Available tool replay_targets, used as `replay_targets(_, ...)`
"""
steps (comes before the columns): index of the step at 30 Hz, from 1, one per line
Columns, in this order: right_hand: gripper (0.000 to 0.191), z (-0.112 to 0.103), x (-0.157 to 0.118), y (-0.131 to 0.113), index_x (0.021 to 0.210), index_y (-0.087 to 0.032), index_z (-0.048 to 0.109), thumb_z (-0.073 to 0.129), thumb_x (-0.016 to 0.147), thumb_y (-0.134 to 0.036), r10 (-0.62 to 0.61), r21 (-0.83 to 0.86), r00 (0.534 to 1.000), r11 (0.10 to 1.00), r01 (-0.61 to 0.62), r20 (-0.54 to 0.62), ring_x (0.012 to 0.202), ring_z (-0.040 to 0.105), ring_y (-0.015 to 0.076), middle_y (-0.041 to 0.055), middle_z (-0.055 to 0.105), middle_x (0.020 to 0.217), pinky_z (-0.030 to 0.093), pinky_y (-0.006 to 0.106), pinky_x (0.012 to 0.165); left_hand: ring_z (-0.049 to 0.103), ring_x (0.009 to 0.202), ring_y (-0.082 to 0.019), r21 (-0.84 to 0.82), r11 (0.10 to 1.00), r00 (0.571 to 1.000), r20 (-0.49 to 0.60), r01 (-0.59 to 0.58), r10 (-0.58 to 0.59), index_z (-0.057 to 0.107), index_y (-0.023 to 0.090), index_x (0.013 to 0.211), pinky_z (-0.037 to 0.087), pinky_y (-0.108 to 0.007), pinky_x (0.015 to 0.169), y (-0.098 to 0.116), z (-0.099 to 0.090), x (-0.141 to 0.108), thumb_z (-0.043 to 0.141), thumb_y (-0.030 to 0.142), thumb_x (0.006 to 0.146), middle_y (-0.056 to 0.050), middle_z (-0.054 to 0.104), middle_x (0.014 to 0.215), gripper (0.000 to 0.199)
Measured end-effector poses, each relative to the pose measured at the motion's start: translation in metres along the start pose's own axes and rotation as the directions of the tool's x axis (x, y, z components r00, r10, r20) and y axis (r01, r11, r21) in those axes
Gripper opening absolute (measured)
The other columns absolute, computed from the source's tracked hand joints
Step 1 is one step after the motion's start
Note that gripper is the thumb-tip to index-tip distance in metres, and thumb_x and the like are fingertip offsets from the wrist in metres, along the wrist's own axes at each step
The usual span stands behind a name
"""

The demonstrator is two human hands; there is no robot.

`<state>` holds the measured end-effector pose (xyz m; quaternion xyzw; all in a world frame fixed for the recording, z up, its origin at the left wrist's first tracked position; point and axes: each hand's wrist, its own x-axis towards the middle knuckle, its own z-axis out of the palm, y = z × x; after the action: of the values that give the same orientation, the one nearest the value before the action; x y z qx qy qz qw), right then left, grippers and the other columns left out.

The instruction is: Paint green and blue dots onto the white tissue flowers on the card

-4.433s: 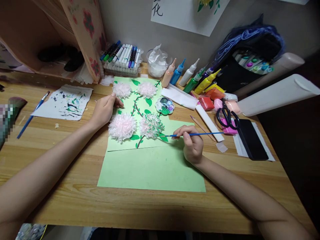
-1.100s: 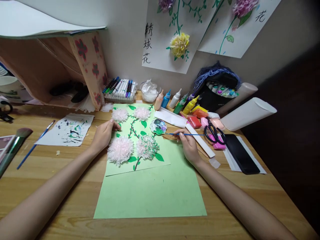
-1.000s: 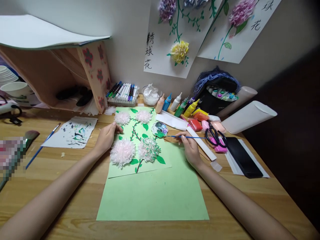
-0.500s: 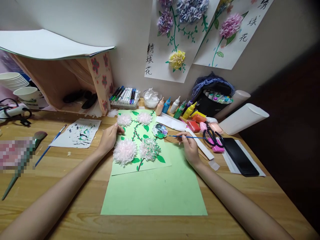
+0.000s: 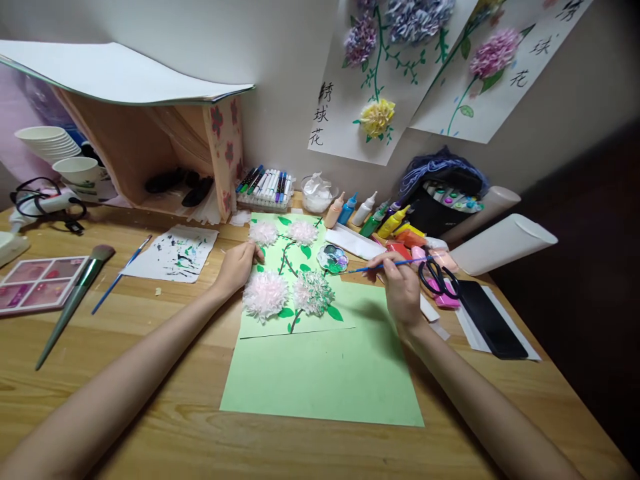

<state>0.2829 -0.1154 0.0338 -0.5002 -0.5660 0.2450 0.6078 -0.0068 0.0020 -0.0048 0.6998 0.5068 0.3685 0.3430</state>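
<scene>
My right hand (image 5: 400, 283) pinches a thin blue paintbrush (image 5: 359, 269), its tip pointing left beside a small flower-shaped palette (image 5: 333, 260) smeared with green, purple and dark paint. My left hand (image 5: 237, 267) rests at the left edge of a light green picture (image 5: 273, 327), fingers laid on the paper. The picture carries painted green leaves, dark stems and several fluffy paper flowers. One lower flower (image 5: 265, 295) is pale pink; its neighbour (image 5: 314, 293) is dabbed with green. Beneath lies a larger green sheet (image 5: 325, 380).
Paint bottles (image 5: 370, 219), a marker box (image 5: 265, 183) and a bowl (image 5: 319, 192) line the back. Black scissors (image 5: 439, 277) and a phone (image 5: 493, 320) lie right. A paint-spotted tissue (image 5: 175, 253), a second paintbrush (image 5: 120, 277) and a large makeup brush (image 5: 75, 307) lie left.
The view has swung left, so everything sits further right in it. My right hand has turned slightly, and the paintbrush tip is a little closer to the palette. My left hand stays on the paper.
</scene>
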Motion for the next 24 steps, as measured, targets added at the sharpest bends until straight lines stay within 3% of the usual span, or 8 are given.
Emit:
replay_targets(5,0.042,0.042,0.030,-0.033,0.072,-0.019,0.065,0.046,0.098,-0.045,-0.117,-0.093,0.975,0.986,0.137,0.190,0.053,0.057,0.0123,0.0015,0.062,0.063,0.044,0.026,0.051,0.059,0.070,-0.020,-0.003,1.000,1.000,0.004,0.015,-0.015,0.062,0.020,0.066,0.042,-0.031,0.072,0.001,0.002,-0.001,0.029,0.044,0.096,-0.005,0.068,0.072,0.050)
replay_targets(8,0.040,0.062,0.043,-0.036,0.072,-0.019,0.067,0.047,0.099,-0.041,-0.159,-0.217,0.889,0.938,0.272,0.428,0.051,0.056,0.0107,0.0009,0.066,0.062,0.043,0.025,0.052,0.060,0.072,-0.021,0.016,1.000,1.000,-0.003,0.023,-0.023,0.062,0.020,0.065,0.042,-0.032,0.073,0.004,0.002,-0.003,0.029,0.044,0.096,-0.005,0.068,0.071,0.051)
replay_targets(10,0.037,0.069,0.047,-0.032,0.074,-0.019,0.066,0.046,0.099,-0.037,-0.182,-0.237,0.840,0.909,0.341,0.510,0.051,0.057,0.0098,0.0003,0.068,0.063,0.044,0.024,0.053,0.061,0.073,-0.021,0.031,0.999,1.000,-0.002,0.025,-0.025,0.061,0.021,0.064,0.042,-0.032,0.074,0.005,0.003,-0.003,0.029,0.043,0.096,-0.005,0.069,0.072,0.050)
replay_targets(18,0.029,0.067,0.041,-0.015,0.078,-0.021,0.064,0.044,0.098,-0.027,-0.254,-0.284,0.733,0.803,0.523,0.631,0.061,0.063,0.0139,0.0029,0.070,0.070,0.048,0.027,0.060,0.063,0.074,-0.021,0.069,0.997,0.999,0.018,0.026,-0.027,0.060,0.021,0.065,0.043,-0.031,0.073,0.004,0.003,-0.002,0.028,0.041,0.096,-0.005,0.069,0.072,0.049)
replay_targets(24,0.027,0.065,0.043,-0.018,0.079,-0.021,0.062,0.043,0.098,-0.024,-0.332,-0.227,0.666,0.761,0.608,0.669,0.059,0.062,0.0139,0.0027,0.068,0.068,0.047,0.026,0.057,0.063,0.075,-0.021,0.073,0.997,0.999,0.029,0.032,-0.035,0.060,0.021,0.065,0.043,-0.032,0.074,0.005,0.004,-0.001,0.028,0.039,0.096,-0.005,0.070,0.073,0.048)
